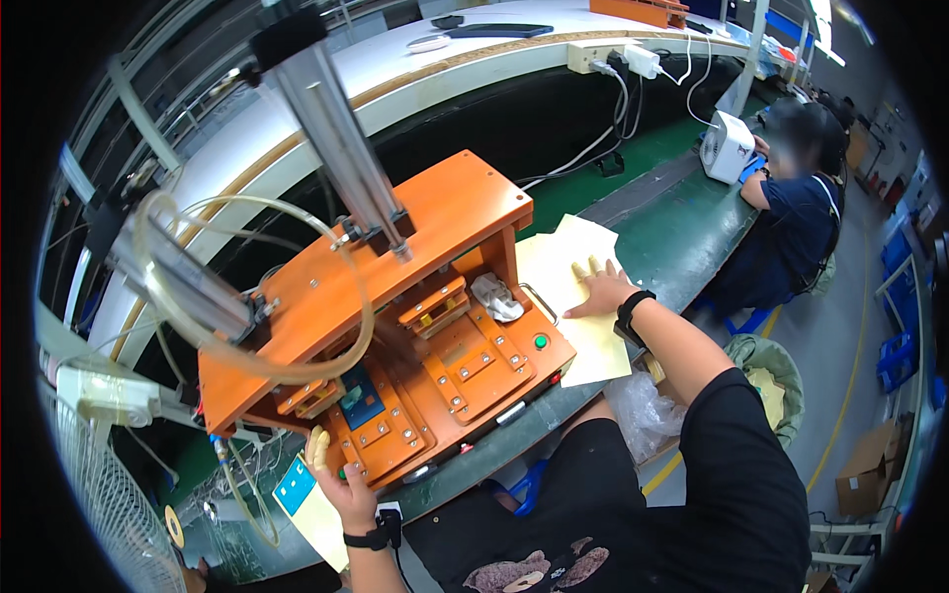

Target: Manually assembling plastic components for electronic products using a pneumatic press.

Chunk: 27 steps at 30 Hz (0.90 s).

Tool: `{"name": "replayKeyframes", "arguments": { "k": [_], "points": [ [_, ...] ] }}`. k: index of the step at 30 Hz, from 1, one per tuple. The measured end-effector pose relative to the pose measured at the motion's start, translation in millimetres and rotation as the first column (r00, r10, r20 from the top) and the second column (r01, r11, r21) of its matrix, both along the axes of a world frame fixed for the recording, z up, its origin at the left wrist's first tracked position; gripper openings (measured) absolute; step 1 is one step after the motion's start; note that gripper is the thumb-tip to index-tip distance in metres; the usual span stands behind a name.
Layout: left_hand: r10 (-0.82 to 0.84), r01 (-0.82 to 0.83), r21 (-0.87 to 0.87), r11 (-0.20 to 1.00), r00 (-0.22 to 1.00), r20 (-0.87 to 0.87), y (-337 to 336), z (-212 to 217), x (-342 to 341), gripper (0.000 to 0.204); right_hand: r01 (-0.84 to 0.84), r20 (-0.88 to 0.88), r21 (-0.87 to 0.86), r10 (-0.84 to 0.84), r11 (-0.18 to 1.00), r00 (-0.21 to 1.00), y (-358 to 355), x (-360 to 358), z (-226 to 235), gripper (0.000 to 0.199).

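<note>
Orange press [395, 326] fills the frame's centre. Left hand [341, 484] touches its front edge, fingers loose; right hand [601, 294] lies flat, released, on yellow sheets [583, 346]. Loading seems underway.

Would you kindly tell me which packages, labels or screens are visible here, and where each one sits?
Blue card: a light-blue square with a white mark, lying left of the left hand below the orange press.
Cardboard boxes: brown, on the floor at far right.
Clear plastic bag: crumpled, under the right forearm by the bench edge.
Screens: none visible.
</note>
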<state>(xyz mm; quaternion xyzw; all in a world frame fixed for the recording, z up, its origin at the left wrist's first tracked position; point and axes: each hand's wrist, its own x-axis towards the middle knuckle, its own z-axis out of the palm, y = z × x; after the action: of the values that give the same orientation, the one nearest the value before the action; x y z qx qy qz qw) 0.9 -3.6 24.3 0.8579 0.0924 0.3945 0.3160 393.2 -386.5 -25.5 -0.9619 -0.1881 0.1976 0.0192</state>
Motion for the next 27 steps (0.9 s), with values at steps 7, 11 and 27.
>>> {"name": "replayKeyframes", "arguments": {
  "k": [7,11,27],
  "points": [
    [0.028,-0.026,0.063,0.998,0.999,-0.033,-1.6,-3.8,0.8,0.057,-0.141,-0.009,0.070,0.142,0.988,0.990,31.6,-20.1,4.6,0.119],
    [0.063,-0.062,0.095,0.994,0.998,-0.011,-2.9,2.7,1.7,0.049,-0.181,0.062,0.026,0.179,0.983,0.982,34.8,-1.6,14.8,0.118],
    [0.381,-0.394,-0.280,0.876,0.919,-0.101,2.0,-3.0,-8.2,0.037,0.526,0.341,0.194,-0.560,0.828,0.755,-12.4,281.6,-7.8,0.067]
  ]
}}
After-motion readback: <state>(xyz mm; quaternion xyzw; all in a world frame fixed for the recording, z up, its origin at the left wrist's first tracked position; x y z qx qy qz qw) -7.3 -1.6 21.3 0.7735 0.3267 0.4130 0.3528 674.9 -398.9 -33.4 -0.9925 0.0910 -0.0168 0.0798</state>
